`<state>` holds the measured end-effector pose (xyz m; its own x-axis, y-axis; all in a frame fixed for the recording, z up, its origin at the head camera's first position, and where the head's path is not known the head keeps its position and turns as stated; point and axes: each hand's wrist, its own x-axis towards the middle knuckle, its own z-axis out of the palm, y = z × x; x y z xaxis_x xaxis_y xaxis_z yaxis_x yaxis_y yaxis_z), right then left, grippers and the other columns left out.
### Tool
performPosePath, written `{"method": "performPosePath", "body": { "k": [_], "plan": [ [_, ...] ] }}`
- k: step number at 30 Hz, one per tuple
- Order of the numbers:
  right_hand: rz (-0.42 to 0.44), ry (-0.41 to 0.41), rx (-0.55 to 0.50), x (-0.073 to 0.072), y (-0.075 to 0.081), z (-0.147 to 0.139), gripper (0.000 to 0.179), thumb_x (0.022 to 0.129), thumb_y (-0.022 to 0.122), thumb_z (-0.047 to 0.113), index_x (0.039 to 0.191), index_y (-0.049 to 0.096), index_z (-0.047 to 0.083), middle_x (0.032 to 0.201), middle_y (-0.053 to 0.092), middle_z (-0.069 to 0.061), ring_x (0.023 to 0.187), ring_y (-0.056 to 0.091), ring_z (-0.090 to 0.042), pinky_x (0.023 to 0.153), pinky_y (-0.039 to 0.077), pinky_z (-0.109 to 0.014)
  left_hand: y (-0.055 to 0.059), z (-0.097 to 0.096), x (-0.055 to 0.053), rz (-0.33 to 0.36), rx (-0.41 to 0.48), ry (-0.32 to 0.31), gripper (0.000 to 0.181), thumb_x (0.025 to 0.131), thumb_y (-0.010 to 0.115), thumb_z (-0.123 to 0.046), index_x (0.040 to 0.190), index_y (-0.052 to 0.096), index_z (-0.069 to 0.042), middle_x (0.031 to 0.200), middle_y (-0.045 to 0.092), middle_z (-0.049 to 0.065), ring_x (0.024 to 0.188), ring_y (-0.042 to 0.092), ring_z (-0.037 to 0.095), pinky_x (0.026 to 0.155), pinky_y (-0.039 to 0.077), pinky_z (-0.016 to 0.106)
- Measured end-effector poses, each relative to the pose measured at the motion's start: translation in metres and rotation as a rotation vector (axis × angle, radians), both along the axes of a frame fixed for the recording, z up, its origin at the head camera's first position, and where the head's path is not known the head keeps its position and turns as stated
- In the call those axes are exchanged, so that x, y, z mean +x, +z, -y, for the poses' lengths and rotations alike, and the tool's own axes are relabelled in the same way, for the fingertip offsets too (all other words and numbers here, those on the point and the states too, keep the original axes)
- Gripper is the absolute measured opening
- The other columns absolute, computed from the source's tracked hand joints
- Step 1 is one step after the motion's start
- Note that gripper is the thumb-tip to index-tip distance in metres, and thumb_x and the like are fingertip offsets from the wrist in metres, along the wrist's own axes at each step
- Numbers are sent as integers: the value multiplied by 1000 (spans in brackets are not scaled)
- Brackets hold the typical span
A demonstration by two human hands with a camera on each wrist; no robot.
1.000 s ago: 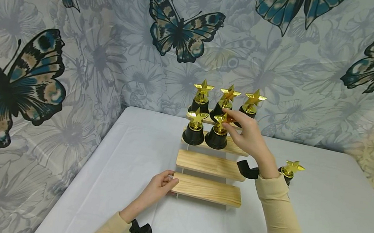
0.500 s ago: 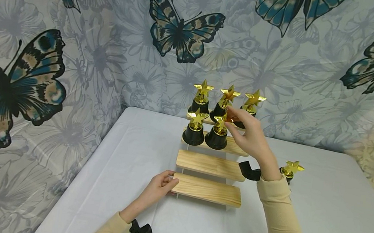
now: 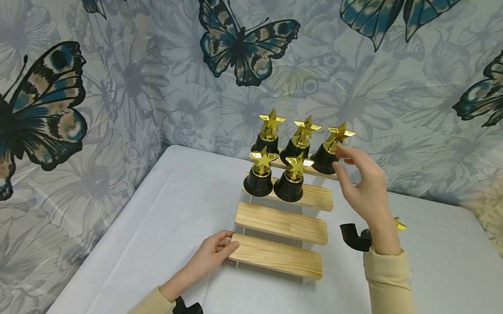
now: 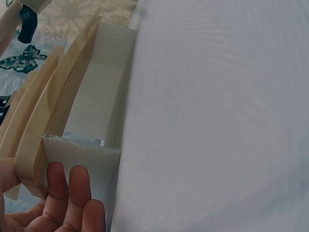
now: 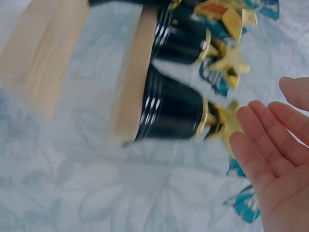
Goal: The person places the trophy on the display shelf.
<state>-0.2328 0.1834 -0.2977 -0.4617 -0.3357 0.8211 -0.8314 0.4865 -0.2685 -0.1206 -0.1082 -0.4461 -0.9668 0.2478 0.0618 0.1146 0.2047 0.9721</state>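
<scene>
A tiered wooden stand (image 3: 277, 256) has four light wood steps on white supports. My left hand (image 3: 213, 250) grips the left end of its lowest step, thumb on the wood and fingers by the white side panel (image 4: 82, 159). Three star trophies with black bases line the top step, among them a right-hand trophy (image 3: 324, 160). On the step below stand a left trophy (image 3: 258, 182) and a second trophy (image 3: 289, 188) beside it. My right hand (image 3: 366, 185) holds nothing; its fingers are apart in the air, just right of the top step's right-hand trophy.
Another gold star trophy (image 3: 399, 224) stands on the table to the right, mostly hidden behind my right wrist. A white cloth covers the table (image 3: 173, 189). Butterfly-patterned fabric (image 3: 240, 47) hangs behind and on the left.
My right hand has let go of the second trophy on the second step and moved right. That trophy stays standing there. My left hand has kept its grip on the lowest step.
</scene>
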Motion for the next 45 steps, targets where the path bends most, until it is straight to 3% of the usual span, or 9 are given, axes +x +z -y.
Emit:
{"method": "performPosePath", "body": {
  "k": [5,16,22,24,29,32,36,45],
  "plan": [
    [11,-52,-23,3,-5,-18,42,77,64,-17,117,61,-3,103,65,-16,93,59,-26,84,42,-22,9,0,4,22,12,-6,35,96,51,-6,120,44,19,85,63,18,74,63,40,66,51,47],
    [82,-208,-16,10,-29,-75,40,78,64,-15,116,61,-3,100,64,-21,96,54,0,84,39,-14,5,0,2,34,36,-14,36,96,51,-7,120,44,18,86,63,18,75,64,39,67,52,46],
    [230,-284,-46,21,-49,-111,35,85,61,-6,120,58,-5,103,61,-25,97,47,13,83,34,-8,5,0,2,31,20,-10,37,96,52,-8,120,44,18,86,63,18,74,64,37,67,51,47],
    [287,-310,-48,24,-55,-120,34,88,59,-2,121,56,-6,104,60,-24,97,45,13,82,34,-7,-3,2,-1,29,16,-5,40,96,53,-13,121,45,16,85,64,15,72,65,31,66,52,43],
    [365,-366,-40,29,-69,-137,32,90,59,2,120,56,-8,105,60,-14,96,44,15,79,34,-3,-1,2,0,27,13,-8,40,96,52,-13,121,44,17,85,64,16,73,65,32,66,52,44],
    [378,-369,-47,29,-77,-144,30,89,59,2,117,57,-10,105,60,-20,96,45,15,79,35,-3,9,1,3,27,8,-12,36,96,51,-8,120,44,18,85,63,18,74,64,38,67,50,49],
    [416,-361,-43,27,-90,-150,30,90,59,4,116,56,-11,109,57,-27,98,44,15,80,33,-3,8,1,3,26,6,-14,36,96,51,-8,120,44,18,85,63,17,74,63,39,66,50,48],
    [512,-354,-16,24,-112,-157,37,88,64,6,121,55,-8,113,55,-24,98,42,13,79,31,-5,4,1,1,36,38,-22,38,96,52,-9,121,43,18,86,63,18,76,63,41,67,52,46]
  ]
}}
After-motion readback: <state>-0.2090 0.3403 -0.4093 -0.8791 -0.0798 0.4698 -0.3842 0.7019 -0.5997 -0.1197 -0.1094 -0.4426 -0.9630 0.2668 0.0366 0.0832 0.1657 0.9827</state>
